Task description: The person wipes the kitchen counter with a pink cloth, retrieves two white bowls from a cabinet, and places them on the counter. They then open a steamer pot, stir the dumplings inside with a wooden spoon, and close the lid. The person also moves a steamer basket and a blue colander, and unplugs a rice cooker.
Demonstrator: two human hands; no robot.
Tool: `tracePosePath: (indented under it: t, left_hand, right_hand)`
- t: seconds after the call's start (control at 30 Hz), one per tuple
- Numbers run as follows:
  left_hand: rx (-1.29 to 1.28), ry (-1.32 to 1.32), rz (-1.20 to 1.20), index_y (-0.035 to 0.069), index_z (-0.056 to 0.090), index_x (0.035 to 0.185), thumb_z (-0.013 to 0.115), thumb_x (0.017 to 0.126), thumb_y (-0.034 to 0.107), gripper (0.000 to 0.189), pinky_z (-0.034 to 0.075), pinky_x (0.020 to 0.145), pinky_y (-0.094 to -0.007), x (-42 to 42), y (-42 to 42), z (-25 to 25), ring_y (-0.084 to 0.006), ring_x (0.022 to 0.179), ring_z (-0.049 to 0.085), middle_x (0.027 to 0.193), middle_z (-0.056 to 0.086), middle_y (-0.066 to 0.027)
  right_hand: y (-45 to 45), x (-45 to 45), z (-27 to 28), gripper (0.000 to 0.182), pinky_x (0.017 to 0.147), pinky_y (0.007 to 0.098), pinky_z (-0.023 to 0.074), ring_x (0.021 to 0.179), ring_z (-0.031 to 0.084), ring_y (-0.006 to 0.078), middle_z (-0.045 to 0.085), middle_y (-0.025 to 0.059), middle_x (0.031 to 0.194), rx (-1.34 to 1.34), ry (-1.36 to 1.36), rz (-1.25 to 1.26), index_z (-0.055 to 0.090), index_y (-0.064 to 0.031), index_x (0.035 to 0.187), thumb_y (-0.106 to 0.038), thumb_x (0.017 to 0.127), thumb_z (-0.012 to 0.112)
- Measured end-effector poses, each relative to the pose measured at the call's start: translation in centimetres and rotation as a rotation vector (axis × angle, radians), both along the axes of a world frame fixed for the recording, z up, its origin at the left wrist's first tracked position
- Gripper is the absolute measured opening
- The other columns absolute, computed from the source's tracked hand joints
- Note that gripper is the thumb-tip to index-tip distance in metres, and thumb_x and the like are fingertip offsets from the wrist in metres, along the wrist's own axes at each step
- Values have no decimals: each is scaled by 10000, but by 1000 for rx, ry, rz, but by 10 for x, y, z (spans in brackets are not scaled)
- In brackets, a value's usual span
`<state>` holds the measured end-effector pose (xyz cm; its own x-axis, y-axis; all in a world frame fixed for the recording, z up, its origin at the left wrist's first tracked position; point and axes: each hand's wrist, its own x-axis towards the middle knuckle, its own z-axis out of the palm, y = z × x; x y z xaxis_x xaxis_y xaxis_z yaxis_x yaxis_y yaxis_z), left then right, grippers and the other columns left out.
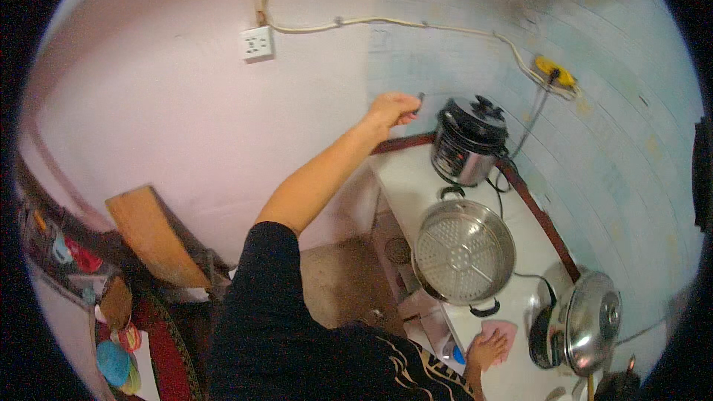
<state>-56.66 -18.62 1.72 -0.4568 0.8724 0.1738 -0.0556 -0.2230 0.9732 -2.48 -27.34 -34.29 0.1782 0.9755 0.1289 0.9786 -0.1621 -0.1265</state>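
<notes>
My left hand (396,108) is raised in front of the wall, left of an electric pressure cooker (469,142). Its fingers pinch a small dark object (420,103), too blurred to name. Lower right, my right hand (488,350) holds a pink cloth (506,331) flat against the white tabletop (535,256), fingers over the cloth. Between my hands sits a steel steamer pot (465,253) with a perforated bottom and two black handles. Right of the cloth stands a steel pan with a domed lid (593,323), on a dark base partly hidden by it.
Dark red trim (537,209) runs along the table's wall side. A cable hangs from a yellow power outlet (555,72); a white socket (257,44) is on the wall. At left are a wooden board (156,236), a blue yarn ball (114,363) and a red carpet (167,362).
</notes>
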Motion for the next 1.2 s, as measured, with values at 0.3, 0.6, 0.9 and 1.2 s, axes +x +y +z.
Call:
tracePosePath:
  t: [0.3,0.6,0.9,1.2]
  left_hand:
    - [67,-198,-291,15,589,1008,634,847,132,204,536,585,-209,47,52,14,-152,749,642,858,642,-79]
    - [75,-214,-505,-28,567,1050,615,845,70,232,541,678,-243,92,147,35,-186,818,632,927,632,-102]
    - [50,-106,-424,-19,590,1052,608,834,56,231,552,706,-248,114,292,72,-182,830,632,952,640,-121]
    - [259,253,-170,2,667,863,677,711,0,152,497,605,-275,128,451,115,-179,709,624,800,656,-88]
  right_hand:
    - [-5,10,-13,589,1104,511,107,1313,278,359,327,191,1415,83,11,78,403,-92,1334,-375,823,478]
    - [-1,3,-15,584,1103,513,107,1311,276,366,347,201,1401,175,14,3,453,-61,1299,-361,800,498]
    - [14,-32,-15,553,1092,532,117,1292,270,412,358,246,1363,230,112,-227,470,-47,1266,-341,798,468]
    - [21,-37,-21,557,1076,556,156,1296,270,412,342,236,1376,144,15,-287,418,-52,1298,-288,796,468]
